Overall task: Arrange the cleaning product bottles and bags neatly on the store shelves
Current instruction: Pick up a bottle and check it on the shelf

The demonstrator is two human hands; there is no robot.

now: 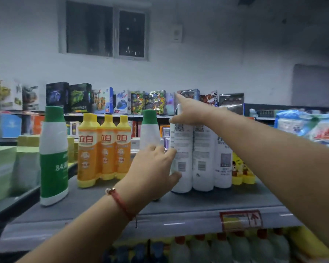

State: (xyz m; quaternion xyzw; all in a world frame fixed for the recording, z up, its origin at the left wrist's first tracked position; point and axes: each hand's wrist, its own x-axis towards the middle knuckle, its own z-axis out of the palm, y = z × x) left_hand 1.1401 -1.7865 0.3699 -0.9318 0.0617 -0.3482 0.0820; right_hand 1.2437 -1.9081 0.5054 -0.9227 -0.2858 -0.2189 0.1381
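On the grey top shelf [179,207] stand three tall white bottles [202,158] side by side. My left hand [154,168] grips the lower body of the leftmost white bottle [180,147], thumb in front. My right hand [188,112] holds the same bottle near its top, index finger sticking up. Left of them is a row of orange-yellow detergent bottles [103,149]. A green-and-white bottle [53,156] stands at the front left, and a second one [150,131] stands further back.
Small yellow bottles [241,171] sit right of the white ones. Bags of detergent [308,128] lie at the far right. Green stacked packs [2,168] fill the left. Boxed toys [122,101] line a far shelf. Bottles [226,247] fill the shelf below, under a price tag [239,219].
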